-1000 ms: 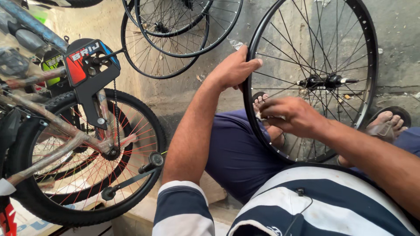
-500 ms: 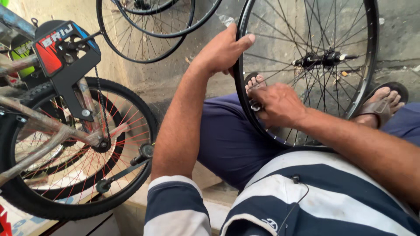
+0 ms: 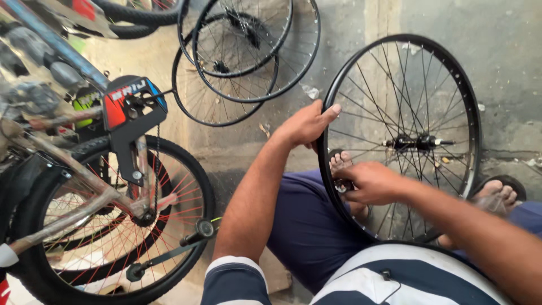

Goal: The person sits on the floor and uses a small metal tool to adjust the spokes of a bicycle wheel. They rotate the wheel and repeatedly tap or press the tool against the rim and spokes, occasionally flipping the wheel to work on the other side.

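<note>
Our left arm stretched far, left hand (image 3: 305,124) clamped on rim (image 3: 471,107), right hand (image 3: 370,182) pinched together on small tool (image 3: 342,185) at near spokes (image 3: 389,96)

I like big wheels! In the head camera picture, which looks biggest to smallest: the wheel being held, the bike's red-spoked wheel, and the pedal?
1. Red-spoked wheel and held wheel: these look about alike. The bike's is partly cut off, so I won't rank them.
2. Pedal: clearly smallest.

The left hand grips the held wheel's rim.
</note>
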